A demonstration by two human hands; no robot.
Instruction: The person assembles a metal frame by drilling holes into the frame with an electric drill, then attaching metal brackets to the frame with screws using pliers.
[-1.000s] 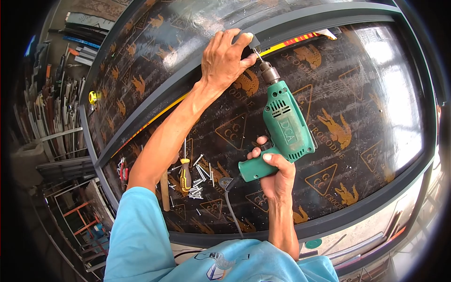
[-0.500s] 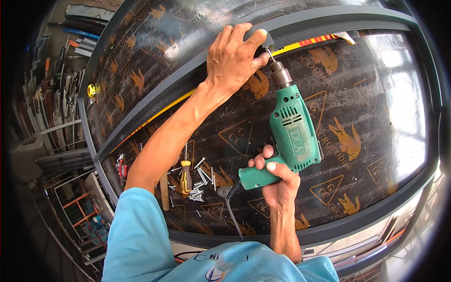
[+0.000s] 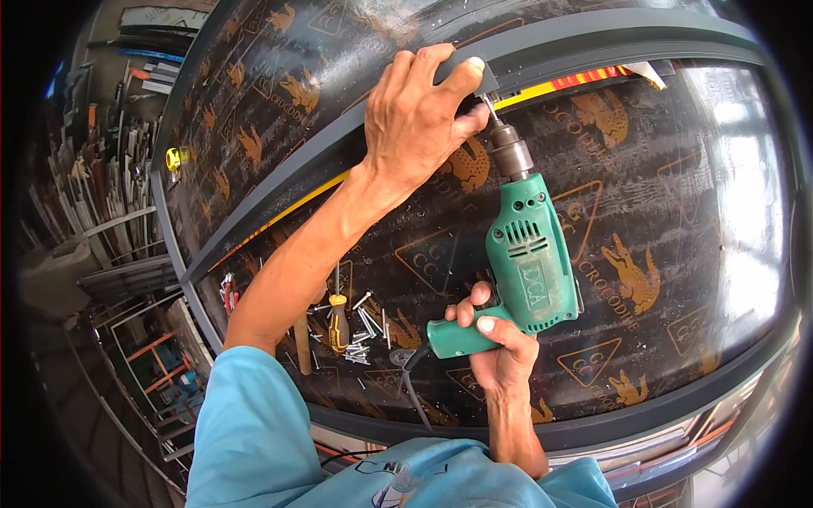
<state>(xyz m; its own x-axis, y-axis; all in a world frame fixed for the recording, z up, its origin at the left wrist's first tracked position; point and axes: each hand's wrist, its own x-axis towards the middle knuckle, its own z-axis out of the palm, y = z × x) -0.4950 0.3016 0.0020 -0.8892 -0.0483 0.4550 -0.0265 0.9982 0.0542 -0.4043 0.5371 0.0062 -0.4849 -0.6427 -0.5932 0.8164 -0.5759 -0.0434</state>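
My left hand is closed around a small grey metal piece, pinching it with thumb and fingers against a long grey metal bar. In my right hand is a green power drill, gripped by its handle. The drill points away from me, its thin bit reaching up to the lower edge of the small piece, right by my left thumb. A cord trails from the handle. The far side of the small piece is hidden by my left hand.
A yellow-and-black screwdriver and several loose screws lie on the dark printed board, beside a wooden stick. A yellow tape measure is at the left. Grey frame bars border the board; stacked metal lengths stand beyond.
The drill has come back slightly toward me, its chuck a little farther from the bar. My left hand keeps its grip on the small piece. The whole view has shifted slightly.
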